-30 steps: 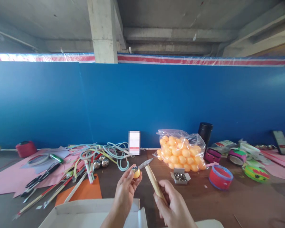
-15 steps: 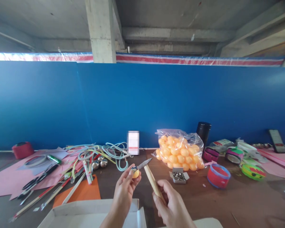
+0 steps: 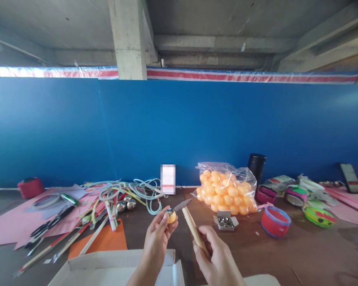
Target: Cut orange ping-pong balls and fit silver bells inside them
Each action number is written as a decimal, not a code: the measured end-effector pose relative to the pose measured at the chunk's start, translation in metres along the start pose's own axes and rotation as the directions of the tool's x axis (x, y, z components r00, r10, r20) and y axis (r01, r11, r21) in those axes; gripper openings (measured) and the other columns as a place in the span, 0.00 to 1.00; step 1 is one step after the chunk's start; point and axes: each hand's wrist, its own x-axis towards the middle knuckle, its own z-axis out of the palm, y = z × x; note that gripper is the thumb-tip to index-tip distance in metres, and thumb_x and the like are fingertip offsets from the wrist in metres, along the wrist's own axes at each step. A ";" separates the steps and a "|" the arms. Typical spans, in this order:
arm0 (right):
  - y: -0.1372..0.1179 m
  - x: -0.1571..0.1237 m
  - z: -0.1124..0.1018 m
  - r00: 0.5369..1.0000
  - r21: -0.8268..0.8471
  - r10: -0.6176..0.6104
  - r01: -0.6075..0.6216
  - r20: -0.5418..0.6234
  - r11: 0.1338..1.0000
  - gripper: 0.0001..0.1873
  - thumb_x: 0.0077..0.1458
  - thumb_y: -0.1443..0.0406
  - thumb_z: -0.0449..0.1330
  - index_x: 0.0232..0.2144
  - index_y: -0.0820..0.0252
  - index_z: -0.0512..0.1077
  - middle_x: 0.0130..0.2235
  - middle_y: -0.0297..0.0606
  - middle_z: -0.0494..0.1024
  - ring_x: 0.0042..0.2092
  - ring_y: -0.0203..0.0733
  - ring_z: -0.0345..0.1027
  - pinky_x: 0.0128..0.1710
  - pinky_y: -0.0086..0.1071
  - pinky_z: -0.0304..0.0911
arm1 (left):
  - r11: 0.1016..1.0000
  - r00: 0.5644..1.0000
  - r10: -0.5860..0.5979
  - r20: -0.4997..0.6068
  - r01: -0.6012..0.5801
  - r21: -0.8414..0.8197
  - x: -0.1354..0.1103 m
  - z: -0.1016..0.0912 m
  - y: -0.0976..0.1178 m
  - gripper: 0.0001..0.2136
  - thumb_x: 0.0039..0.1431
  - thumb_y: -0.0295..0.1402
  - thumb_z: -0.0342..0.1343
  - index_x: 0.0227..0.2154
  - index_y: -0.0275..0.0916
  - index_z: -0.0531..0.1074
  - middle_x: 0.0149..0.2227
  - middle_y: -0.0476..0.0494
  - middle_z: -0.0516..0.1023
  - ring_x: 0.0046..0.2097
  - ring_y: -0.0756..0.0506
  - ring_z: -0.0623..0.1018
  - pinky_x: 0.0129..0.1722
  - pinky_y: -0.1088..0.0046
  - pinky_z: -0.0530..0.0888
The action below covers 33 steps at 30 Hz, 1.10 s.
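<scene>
My left hand is closed around a small orange ball, pinched between the thumb and fingers. Shiny silver metal covers the ball's upper left part. My right hand is wrapped round the pale wooden handle of a hammer, tilted up and to the left. Its grey head tapers to a point on the right, and the other end lies close to the ball; whether they touch I cannot tell. Just right of the hammer stands an open small box of shiny metal pieces.
Behind sits a clear bag of orange balls. A white carton lies at the front left. Silver balls, tubing, scissors and an orange sheet crowd the left. A red tape roll stands right.
The whole view has shifted slightly. Both hands keep nearly the same pose, with the ball and the hammer still held.
</scene>
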 end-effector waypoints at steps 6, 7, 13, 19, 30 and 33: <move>0.004 -0.001 0.003 1.000 -0.051 -0.022 0.022 0.000 0.998 0.09 0.51 0.66 0.51 0.37 0.57 0.64 0.29 0.36 0.74 0.28 0.40 0.69 0.28 0.28 0.64 | 1.000 1.000 0.002 -0.004 -0.002 0.011 -0.001 0.000 0.000 0.17 0.48 0.32 0.64 0.42 0.34 0.73 0.35 0.40 0.80 0.37 0.46 0.80 0.40 0.71 0.75; 0.005 -0.001 0.003 1.000 -0.053 -0.020 0.020 -0.002 0.998 0.08 0.51 0.66 0.51 0.37 0.57 0.64 0.29 0.36 0.74 0.28 0.40 0.69 0.28 0.28 0.64 | 1.000 1.000 0.002 -0.007 -0.002 0.012 -0.001 0.000 0.000 0.17 0.48 0.32 0.64 0.42 0.34 0.73 0.35 0.40 0.80 0.37 0.46 0.80 0.40 0.72 0.75; 0.003 -0.001 0.003 1.000 -0.045 -0.027 0.027 -0.001 0.999 0.09 0.50 0.67 0.51 0.37 0.57 0.64 0.29 0.36 0.75 0.29 0.40 0.70 0.28 0.27 0.64 | 1.000 1.000 0.000 -0.003 0.000 0.028 0.001 0.001 0.000 0.18 0.48 0.32 0.64 0.43 0.34 0.72 0.33 0.40 0.80 0.36 0.47 0.80 0.41 0.72 0.75; 0.002 0.000 0.001 0.999 -0.016 -0.026 0.025 -0.028 1.000 0.08 0.52 0.64 0.51 0.36 0.57 0.64 0.28 0.35 0.74 0.25 0.38 0.69 0.25 0.26 0.64 | 0.999 1.000 0.003 0.008 -0.003 0.036 0.002 0.000 -0.002 0.19 0.47 0.34 0.64 0.43 0.35 0.73 0.37 0.40 0.79 0.37 0.46 0.79 0.41 0.71 0.76; 0.002 0.001 -0.001 0.999 -0.039 -0.048 0.048 0.004 0.998 0.09 0.52 0.67 0.51 0.37 0.58 0.63 0.29 0.35 0.74 0.26 0.37 0.68 0.25 0.25 0.63 | 0.996 0.999 0.026 0.019 -0.028 0.079 0.001 -0.002 -0.005 0.21 0.45 0.36 0.66 0.43 0.35 0.74 0.39 0.40 0.78 0.38 0.45 0.79 0.41 0.68 0.76; 0.003 0.001 -0.002 0.998 -0.057 -0.050 0.052 0.038 0.997 0.09 0.51 0.68 0.51 0.37 0.58 0.64 0.29 0.35 0.75 0.26 0.37 0.69 0.26 0.25 0.64 | 0.996 1.000 0.024 0.018 -0.025 0.087 0.002 -0.004 -0.005 0.21 0.45 0.36 0.65 0.44 0.35 0.73 0.38 0.41 0.78 0.38 0.46 0.79 0.41 0.69 0.76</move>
